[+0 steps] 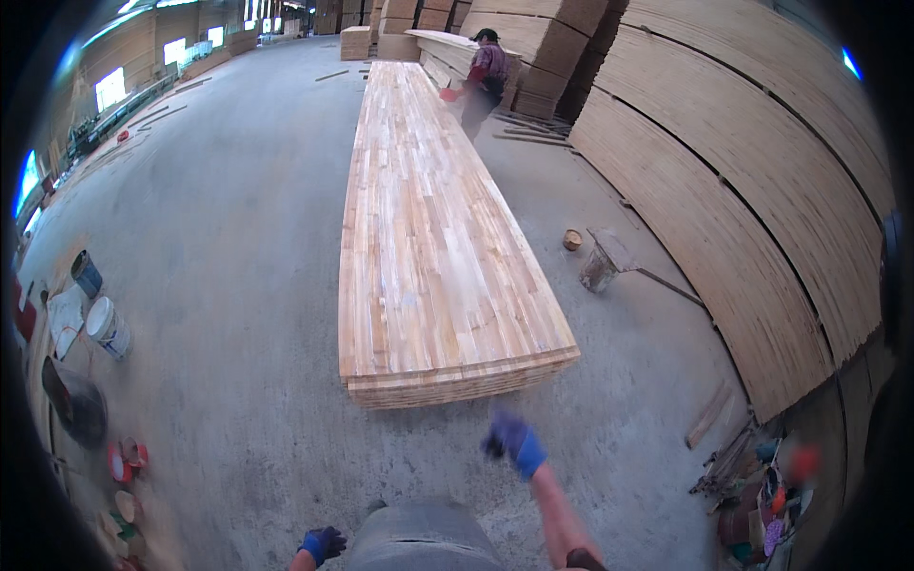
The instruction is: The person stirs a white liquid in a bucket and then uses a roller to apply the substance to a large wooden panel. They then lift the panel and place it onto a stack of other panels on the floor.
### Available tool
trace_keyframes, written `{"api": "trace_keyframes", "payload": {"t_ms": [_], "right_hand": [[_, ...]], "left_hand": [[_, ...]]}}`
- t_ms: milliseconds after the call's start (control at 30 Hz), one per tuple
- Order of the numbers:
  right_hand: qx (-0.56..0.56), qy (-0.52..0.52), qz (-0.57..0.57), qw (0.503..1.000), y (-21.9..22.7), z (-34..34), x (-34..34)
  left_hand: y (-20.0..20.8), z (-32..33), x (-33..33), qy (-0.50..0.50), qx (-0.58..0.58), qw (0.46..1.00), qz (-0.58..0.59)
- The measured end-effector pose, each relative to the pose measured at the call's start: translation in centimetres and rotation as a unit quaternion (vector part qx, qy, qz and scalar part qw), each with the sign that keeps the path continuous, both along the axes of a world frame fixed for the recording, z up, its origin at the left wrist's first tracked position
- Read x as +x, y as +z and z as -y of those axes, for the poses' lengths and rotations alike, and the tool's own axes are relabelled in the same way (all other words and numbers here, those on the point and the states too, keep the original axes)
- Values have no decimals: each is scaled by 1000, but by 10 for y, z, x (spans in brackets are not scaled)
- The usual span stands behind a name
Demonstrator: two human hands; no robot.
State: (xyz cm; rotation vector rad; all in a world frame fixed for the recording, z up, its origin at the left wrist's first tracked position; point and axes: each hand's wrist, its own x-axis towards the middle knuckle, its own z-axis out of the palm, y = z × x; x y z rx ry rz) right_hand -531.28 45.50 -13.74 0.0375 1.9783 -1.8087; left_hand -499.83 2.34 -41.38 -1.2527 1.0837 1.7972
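Observation:
A long stack of wooden panels, its top pieced together from narrow strips, runs away from me. My right hand, in a blue and dark glove, is in the air just off the stack's near right corner. It is smeared by motion, so its fingers are unclear and I see nothing held. Low in the view, beside my body, is my left hand in a similar glove. Its fingers are loosely bent, with nothing visible in them, and it touches nothing I can see.
A co-worker stands at the stack's far right side. Tall piles of boards line the right. A crusted pot stands right of the stack. On the left are a white bucket and a dark bin.

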Motion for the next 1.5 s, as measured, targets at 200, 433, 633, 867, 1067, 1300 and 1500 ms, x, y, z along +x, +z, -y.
{"api": "trace_keyframes", "payload": {"t_ms": [200, 433, 633, 867, 1067, 1300, 1500], "right_hand": [[-21, -40, -503, 863, 366, 77, -120], [395, 194, -237, 866, -11, 99, -143], [359, 357, -489, 710, -257, -36, 84], [89, -43, 376, 921, -220, -53, 134], [135, -142, 498, 845, -261, -96, 203], [109, -119, 539, 826, -290, -131, 234], [137, -122, 510, 840, -263, -119, 233]], "left_hand": [[15, 19, 41, 55, -30, 998, -13], [8, -8, 48, 133, 6, 991, -17], [1, -33, 61, 180, -22, 983, 14], [-17, 26, 46, 112, 13, 993, -17], [41, 16, -18, 44, -45, 994, -88], [45, 0, -10, -19, -45, 997, -61], [28, 10, 26, -6, -35, 999, 20]]}}
